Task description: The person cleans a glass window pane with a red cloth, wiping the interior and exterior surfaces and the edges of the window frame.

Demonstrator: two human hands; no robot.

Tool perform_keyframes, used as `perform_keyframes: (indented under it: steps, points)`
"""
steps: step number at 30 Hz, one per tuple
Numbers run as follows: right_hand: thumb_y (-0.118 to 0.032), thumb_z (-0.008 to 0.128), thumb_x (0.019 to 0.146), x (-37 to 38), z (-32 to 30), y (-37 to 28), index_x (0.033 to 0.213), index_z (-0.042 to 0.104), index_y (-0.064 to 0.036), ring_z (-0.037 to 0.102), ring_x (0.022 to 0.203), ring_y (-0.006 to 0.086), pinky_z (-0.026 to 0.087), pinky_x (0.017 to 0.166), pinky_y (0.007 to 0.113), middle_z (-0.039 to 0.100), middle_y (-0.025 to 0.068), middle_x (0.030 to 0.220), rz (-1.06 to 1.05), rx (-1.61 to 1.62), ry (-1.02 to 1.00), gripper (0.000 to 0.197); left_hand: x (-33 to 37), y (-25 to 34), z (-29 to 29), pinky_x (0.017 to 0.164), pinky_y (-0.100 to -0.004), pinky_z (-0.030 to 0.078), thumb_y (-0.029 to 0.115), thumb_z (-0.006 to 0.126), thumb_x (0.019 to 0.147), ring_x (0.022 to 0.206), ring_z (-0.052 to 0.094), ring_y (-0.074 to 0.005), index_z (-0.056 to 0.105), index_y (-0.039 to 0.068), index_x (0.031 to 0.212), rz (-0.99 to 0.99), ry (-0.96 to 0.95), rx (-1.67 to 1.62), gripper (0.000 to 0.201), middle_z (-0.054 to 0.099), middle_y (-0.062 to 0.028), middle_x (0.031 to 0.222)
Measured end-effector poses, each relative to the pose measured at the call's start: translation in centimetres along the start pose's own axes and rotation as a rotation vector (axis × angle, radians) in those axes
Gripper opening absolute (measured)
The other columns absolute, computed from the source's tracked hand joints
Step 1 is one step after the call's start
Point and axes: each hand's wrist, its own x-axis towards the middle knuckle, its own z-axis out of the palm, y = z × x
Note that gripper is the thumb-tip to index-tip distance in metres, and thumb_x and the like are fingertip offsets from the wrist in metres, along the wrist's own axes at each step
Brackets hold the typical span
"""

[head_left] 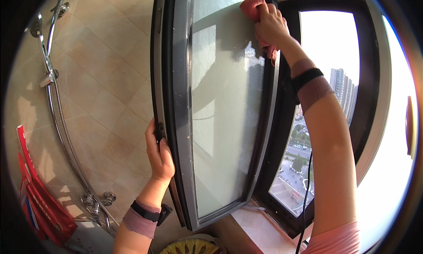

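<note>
A window sash (180,122) with a dark frame and a frosted glass pane (224,135) stands swung inward in front of me. My left hand (159,157) grips the outer edge of its frame at about mid-height, thumb on the near side. High up near the pane's far right corner, my right hand (271,27) is closed on a pink cloth (252,8) that lies against the glass. Part of the cloth hangs below the hand. Around the hand the pane shows darker, clearer patches.
A chrome shower set (49,73) with a hose runs down the tiled wall (105,55) at left. Red bags (48,210) hang below. The fixed window (330,55) at right overlooks tall buildings. A black cable (307,188) hangs by my right arm; a yellow patterned round thing (189,246) lies below.
</note>
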Motion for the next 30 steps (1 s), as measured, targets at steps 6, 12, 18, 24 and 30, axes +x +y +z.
perform_keyframes:
  steps: [6,12,18,24,30]
  points:
    - [-0.012,0.061,0.080,-10.9,-0.4,-2.3,0.120,0.054,-0.0055,0.049,0.123,0.0389,0.042,0.101,0.050,0.051,0.0152,0.128,-0.110,0.041,0.173,0.042,0.2,0.3,0.8,0.113,-0.0403,0.035,0.009,0.036,0.094,0.131,0.048,-0.0317,0.035,-0.008,0.146,-0.056,-0.005,-0.071,0.055,0.046,-0.0232,0.144]
    - [-0.016,0.065,0.076,-25.7,-1.0,-6.3,0.123,0.055,0.0020,0.042,0.133,0.0433,0.037,0.105,0.055,0.046,0.0253,0.139,-0.108,0.173,0.057,0.052,-0.4,-0.3,0.4,0.113,-0.0377,0.033,0.013,0.034,0.100,0.134,0.045,-0.0276,0.032,-0.004,0.149,-0.031,-0.001,0.020,0.052,0.045,-0.0185,0.146]
    - [-0.015,0.063,0.077,-42.3,-1.3,-10.0,0.119,0.060,-0.0004,0.043,0.135,0.0446,0.035,0.107,0.057,0.047,0.0252,0.141,-0.038,0.233,-0.092,0.045,-0.1,-0.4,0.8,0.112,-0.0377,0.034,0.015,0.034,0.101,0.132,0.047,-0.0277,0.033,-0.003,0.148,-0.032,0.005,0.020,0.051,0.046,-0.0171,0.146]
    - [-0.015,0.061,0.079,-55.9,-2.9,-12.9,0.119,0.061,-0.0040,0.045,0.133,0.0430,0.038,0.106,0.056,0.049,0.0237,0.139,0.011,0.324,-0.239,0.042,-0.1,-0.2,1.0,0.111,-0.0385,0.036,0.016,0.035,0.101,0.131,0.048,-0.0278,0.033,-0.001,0.149,-0.043,0.010,0.032,0.051,0.046,-0.0169,0.146]
    - [-0.013,0.065,0.078,-56.1,-8.0,-11.6,0.116,0.064,-0.0122,0.049,0.124,0.0364,0.044,0.099,0.049,0.054,0.0138,0.128,-0.095,0.548,-0.784,0.037,-0.4,-0.9,0.0,0.111,-0.0391,0.036,0.017,0.035,0.101,0.131,0.048,-0.0291,0.033,-0.001,0.149,-0.024,-0.002,0.087,0.051,0.047,-0.0177,0.145]
